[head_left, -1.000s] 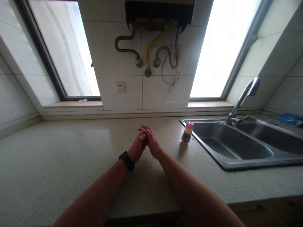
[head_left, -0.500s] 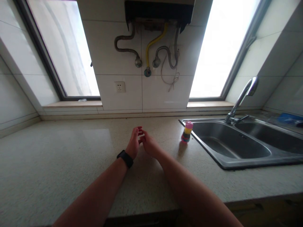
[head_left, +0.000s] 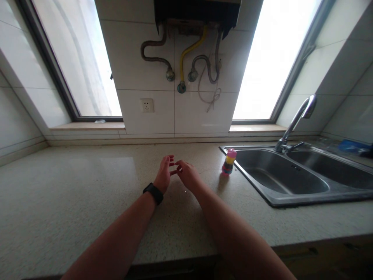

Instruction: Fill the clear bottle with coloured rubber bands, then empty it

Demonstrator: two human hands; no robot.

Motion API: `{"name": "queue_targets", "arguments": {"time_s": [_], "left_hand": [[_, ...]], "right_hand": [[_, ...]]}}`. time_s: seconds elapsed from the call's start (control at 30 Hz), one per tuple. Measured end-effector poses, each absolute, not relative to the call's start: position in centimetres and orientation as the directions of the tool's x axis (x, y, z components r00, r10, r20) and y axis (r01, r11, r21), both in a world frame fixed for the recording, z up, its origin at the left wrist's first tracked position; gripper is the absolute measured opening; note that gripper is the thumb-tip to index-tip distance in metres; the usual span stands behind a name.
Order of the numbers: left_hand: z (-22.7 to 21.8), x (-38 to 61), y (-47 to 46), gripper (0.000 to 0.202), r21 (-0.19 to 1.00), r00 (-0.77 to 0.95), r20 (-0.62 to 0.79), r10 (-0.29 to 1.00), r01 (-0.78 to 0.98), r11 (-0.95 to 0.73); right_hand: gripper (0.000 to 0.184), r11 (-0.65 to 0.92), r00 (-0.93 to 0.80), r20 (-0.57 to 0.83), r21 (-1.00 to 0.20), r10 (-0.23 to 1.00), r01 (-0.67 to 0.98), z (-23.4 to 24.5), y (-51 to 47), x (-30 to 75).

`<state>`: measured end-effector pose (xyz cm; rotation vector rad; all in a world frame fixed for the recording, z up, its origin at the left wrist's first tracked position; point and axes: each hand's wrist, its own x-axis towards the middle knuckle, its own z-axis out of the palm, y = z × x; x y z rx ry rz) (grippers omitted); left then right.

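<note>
My left hand [head_left: 163,174], with a black watch [head_left: 153,193] on its wrist, is held over the middle of the counter [head_left: 72,202]. Its fingers are stretched out and a little apart. Facing it, my right hand [head_left: 189,175] has its fingers bent and drawn together, with the tips at the fingers of the left hand. Whatever lies between those fingertips, if anything, is too small to make out. To the right, a small bottle [head_left: 229,161] with pink, yellow and dark bands stands upright on the counter, apart from both hands.
A double steel sink [head_left: 279,200] with a chrome tap [head_left: 297,118] fills the right side, close beside the bottle. Hoses and a yellow pipe [head_left: 182,64] hang on the tiled wall above a socket [head_left: 147,105]. A blue item [head_left: 354,147] lies at the far right.
My right hand has shifted slightly right and its fingers have drawn back a little from the left hand. The left hand stays nearly in place. The view has tilted slightly.
</note>
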<state>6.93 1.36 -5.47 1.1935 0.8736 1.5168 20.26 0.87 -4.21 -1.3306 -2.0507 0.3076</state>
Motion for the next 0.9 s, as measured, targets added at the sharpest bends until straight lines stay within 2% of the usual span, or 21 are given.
{"name": "queue_targets", "arguments": {"time_s": [0.17, 0.3, 0.37, 0.47, 0.6, 0.67, 0.73, 0.8, 0.9], "left_hand": [[-6.0, 6.8, 1.2, 0.049, 0.922, 0.03, 0.35, 0.936, -0.186, -0.339], [-6.5, 6.4, 0.9, 0.047, 0.899, 0.108, 0.438, 0.892, -0.053, -0.435], [-6.8, 6.2, 0.7, 0.048, 0.88, 0.151, 0.462, 0.874, 0.042, -0.473], [-7.1, 5.8, 0.2, 0.048, 0.822, 0.21, 0.494, 0.844, 0.203, -0.532], [-7.2, 4.6, -2.8, 0.047, 0.672, 0.347, 0.521, 0.78, 0.396, -0.626], [-7.2, 3.3, -5.4, 0.05, 0.548, 0.432, 0.498, 0.751, 0.515, -0.659], [-7.3, 1.2, -8.6, 0.056, 0.445, 0.508, 0.442, 0.739, 0.591, -0.673], [-7.4, -1.9, -11.8, 0.059, 0.381, 0.518, 0.377, 0.768, 0.669, -0.638], [-7.1, -8.6, -16.6, 0.053, 0.259, 0.416, 0.277, 0.866, 0.836, -0.484]], "right_hand": [[0.026, 0.445, -0.212, 0.439, -0.54, 0.873, 0.714, -4.7, 0.9, 20.5], [0.018, 0.415, -0.156, 0.448, -0.57, 0.88, 0.709, -5.5, 0.7, 20.4], [0.019, 0.387, -0.165, 0.4, -0.574, 0.901, 0.721, -5.7, 0.2, 20.4], [0.019, 0.366, -0.226, 0.316, -0.509, 0.921, 0.779, -5.6, -0.8, 20.3], [0.031, 0.434, -0.357, 0.259, -0.382, 0.898, 0.816, -5.1, -3.1, 20.3], [0.042, 0.43, -0.364, 0.242, -0.349, 0.9, 0.832, -5.0, -4.8, 20.3], [0.042, 0.418, -0.36, 0.222, -0.331, 0.906, 0.846, -5.0, -6.9, 20.5], [0.042, 0.425, -0.373, 0.213, -0.314, 0.903, 0.849, -5.2, -9.1, 20.8], [0.047, 0.439, -0.396, 0.196, -0.299, 0.897, 0.847, -5.6, -12.1, 21.5]]}}
